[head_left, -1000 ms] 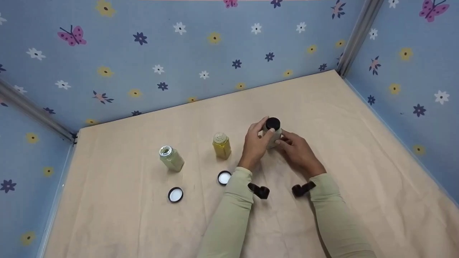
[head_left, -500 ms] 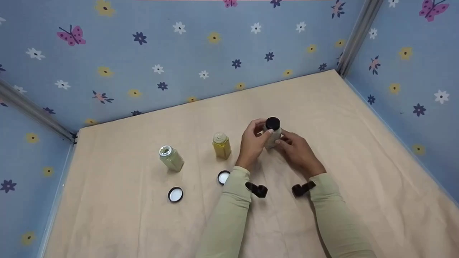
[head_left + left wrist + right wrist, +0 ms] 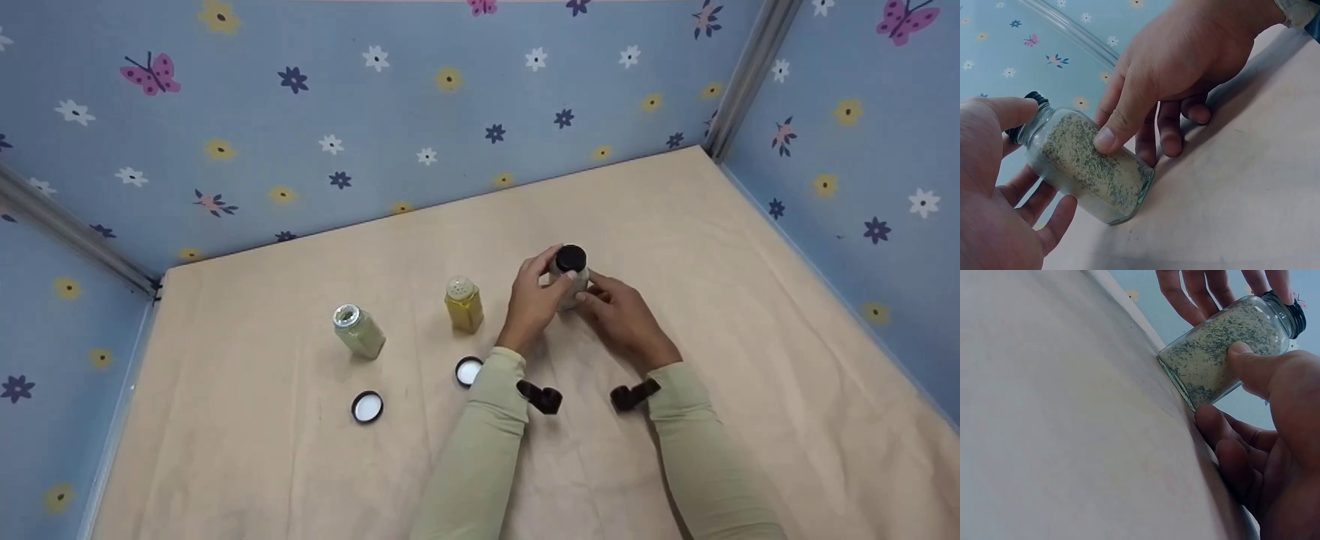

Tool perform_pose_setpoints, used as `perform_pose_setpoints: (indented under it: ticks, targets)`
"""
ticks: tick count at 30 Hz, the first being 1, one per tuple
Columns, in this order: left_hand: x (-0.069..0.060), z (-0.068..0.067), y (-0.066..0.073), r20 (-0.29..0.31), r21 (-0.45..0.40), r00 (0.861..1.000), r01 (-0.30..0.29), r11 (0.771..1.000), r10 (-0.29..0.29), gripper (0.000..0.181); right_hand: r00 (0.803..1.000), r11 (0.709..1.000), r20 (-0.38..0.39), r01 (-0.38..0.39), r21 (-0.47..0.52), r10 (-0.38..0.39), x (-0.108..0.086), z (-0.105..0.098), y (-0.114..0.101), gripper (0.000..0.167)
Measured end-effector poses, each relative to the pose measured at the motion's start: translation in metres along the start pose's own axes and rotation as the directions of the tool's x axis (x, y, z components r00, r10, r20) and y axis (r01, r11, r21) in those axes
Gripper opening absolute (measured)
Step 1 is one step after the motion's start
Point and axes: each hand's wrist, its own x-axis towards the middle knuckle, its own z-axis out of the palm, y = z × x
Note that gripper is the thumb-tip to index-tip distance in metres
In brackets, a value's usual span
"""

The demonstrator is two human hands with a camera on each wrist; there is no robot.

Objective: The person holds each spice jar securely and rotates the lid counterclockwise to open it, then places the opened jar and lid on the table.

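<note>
A square glass spice jar [image 3: 1086, 163] filled with pale, green-flecked seasoning stands on the cloth, and a black cap [image 3: 571, 258] is on its top. My left hand [image 3: 531, 306] pinches this cap between thumb and fingers. Lower down, my right hand [image 3: 628, 319] grips the jar's body, its thumb lying against the glass in the right wrist view. Left of the hands are a yellow-filled jar [image 3: 465, 311] with a perforated shaker top and a light green jar [image 3: 364, 337] whose top is uncapped.
One loose black cap [image 3: 367, 407], white inside upward, lies in front of the green jar. Another such cap [image 3: 468, 371] lies beside my left sleeve, partly covered by it. Patterned blue walls [image 3: 390, 112] border the cloth-covered table [image 3: 247, 450] at the back and sides.
Half a second ago my left hand's fingers had drawn back slightly to the left; now they are forward around the cap again. The right hand and jar have stayed in place.
</note>
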Motion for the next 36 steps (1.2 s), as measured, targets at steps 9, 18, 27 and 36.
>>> perform_pose_setpoints:
  ticks: [9,18,27,36]
  targets:
    - [-0.0022,-0.0008,-0.0026,-0.041,-0.097,0.998,-0.041,0.994,0.037,0.037,1.0,1.0,0.0,-0.024,0.016,0.024,0.0006,-0.0005,0.0005,0.052]
    - [-0.0016,0.0004,-0.005,-0.083,-0.111,0.993,-0.087,0.99,0.078,0.032,1.0,1.0,-0.012,-0.022,0.01,0.022,0.0021,0.0009,0.0001,0.051]
    - [-0.0013,0.0039,-0.0045,-0.091,-0.046,0.992,-0.095,0.994,0.09,0.049,0.999,0.999,0.001,-0.037,0.019,0.037,0.0018,0.0008,-0.0005,0.054]
    - [0.0009,0.0018,-0.0016,-0.062,0.028,0.995,-0.08,0.996,0.082,0.051,0.999,0.999,0.002,-0.037,0.033,0.037,0.0013,0.0002,-0.0007,0.052]
